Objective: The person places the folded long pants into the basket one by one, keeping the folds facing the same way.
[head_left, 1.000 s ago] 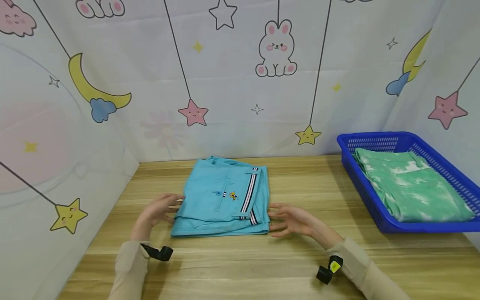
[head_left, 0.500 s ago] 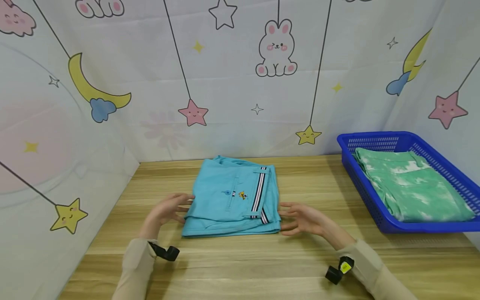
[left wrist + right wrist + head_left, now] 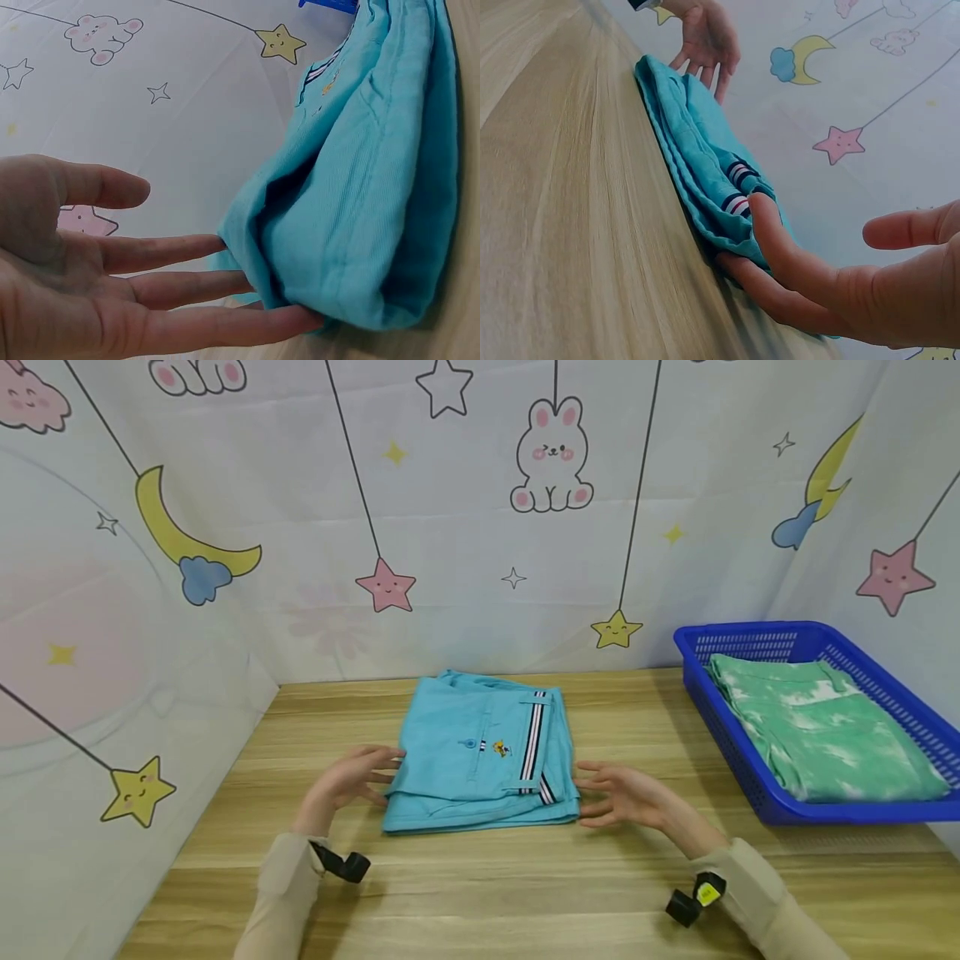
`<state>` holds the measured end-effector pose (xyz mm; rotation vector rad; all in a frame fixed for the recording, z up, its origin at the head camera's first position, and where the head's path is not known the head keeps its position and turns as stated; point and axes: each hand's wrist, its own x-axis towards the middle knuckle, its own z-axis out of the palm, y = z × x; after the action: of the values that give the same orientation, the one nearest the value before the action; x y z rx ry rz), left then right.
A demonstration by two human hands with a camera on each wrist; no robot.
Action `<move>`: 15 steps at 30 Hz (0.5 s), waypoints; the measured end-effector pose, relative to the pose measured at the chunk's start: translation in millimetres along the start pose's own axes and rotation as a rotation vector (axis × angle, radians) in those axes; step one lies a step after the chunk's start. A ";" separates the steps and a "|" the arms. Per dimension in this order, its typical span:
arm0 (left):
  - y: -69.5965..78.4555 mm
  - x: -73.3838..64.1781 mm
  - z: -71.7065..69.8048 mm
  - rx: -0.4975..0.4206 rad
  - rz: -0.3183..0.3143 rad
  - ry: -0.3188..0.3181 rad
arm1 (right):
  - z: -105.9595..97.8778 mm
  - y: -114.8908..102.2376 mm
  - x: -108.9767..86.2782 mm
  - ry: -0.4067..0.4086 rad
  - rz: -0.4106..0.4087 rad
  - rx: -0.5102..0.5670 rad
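Folded turquoise pants (image 3: pixel 450 752) lie on the wooden table, with a striped waistband along their right side and a small embroidered figure by a buttoned pocket. At their left edge, my left hand (image 3: pixel 358 777) has its fingers extended; in the left wrist view, the fingertips (image 3: pixel 202 244) touch the folded layers and the thumb stands apart. My right hand (image 3: pixel 626 795) is at the opposite edge. Seen from the right wrist, one finger (image 3: pixel 761 289) reaches low along the cloth's bottom edge, another lies by the waistband, and the thumb is raised away.
A blue plastic basket (image 3: pixel 720 739) stands on the right of the table (image 3: pixel 480 893) and holds a folded green and white tie-dye garment (image 3: pixel 832 735). Behind the table hangs a white curtain (image 3: pixel 465 527) printed with stars, moons and rabbits.
The folded pants have slid to the right across the table. Both hands have moved right along with them, staying at the two side edges. The basket has stayed in place.
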<state>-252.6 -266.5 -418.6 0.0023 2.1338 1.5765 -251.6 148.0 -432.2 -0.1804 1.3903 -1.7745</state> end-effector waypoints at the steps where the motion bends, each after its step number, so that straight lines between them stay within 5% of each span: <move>1: 0.6 0.6 1.2 -0.004 -0.002 0.002 | -0.9 -0.4 -1.1 -0.003 -0.001 -0.002; 15: 5.3 13.1 17.9 -0.032 0.023 -0.023 | -15.8 0.3 -15.1 0.041 -0.004 -0.002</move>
<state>-258.9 -244.9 -422.7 0.0345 2.0980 1.6165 -251.0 169.9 -432.7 -0.1488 1.4217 -1.7897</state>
